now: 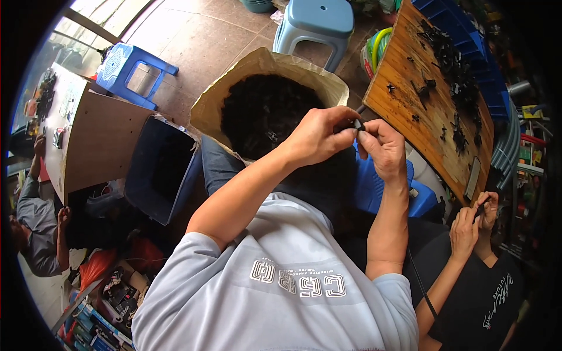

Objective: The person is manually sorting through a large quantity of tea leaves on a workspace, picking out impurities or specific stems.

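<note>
My left hand [324, 136] and my right hand [383, 149] meet in front of me, at the right rim of an open sack. Between their fingertips they pinch a small black part [358, 124]; its exact kind is too small to make out. Thumbs and forefingers of both hands are closed on it. The pale sack [206, 111] stands before my knees with its mouth folded open. It is filled with many dark small pieces [269, 111].
At right, a wooden table [404, 76] bears scattered black parts [453, 58]. A co-worker's hands [471, 225] hold a dark piece beside it. Blue stools [319, 20] stand ahead. A blue bin [193, 175] is left of the sack; another person sits at a pale table [73, 123].
</note>
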`<state>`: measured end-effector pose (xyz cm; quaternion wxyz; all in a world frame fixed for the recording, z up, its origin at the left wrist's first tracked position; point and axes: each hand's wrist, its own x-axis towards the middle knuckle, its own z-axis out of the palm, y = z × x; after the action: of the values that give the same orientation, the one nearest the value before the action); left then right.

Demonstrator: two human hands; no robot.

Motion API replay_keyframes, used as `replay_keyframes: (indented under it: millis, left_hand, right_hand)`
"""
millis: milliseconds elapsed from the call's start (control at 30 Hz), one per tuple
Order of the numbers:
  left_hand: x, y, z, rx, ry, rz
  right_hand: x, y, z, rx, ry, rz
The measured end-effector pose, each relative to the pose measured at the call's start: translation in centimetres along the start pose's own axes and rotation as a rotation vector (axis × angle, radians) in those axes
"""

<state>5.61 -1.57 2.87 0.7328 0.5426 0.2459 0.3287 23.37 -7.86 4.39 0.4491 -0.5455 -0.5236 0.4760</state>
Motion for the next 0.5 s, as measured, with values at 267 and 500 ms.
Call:
replay_keyframes:
  millis: [267,500]
  left_hand:
    - [0.9,-2.1,-2.4,-0.342,0.083,-0.11]
    - [1.3,-3.9,-5.0,-0.672,0.223,-0.244]
  right_hand:
    - [5.3,-0.8,-6.4,-0.569,0.381,-0.288]
    - [10.6,2.9,-17.9,-1.311,0.671,0.289]
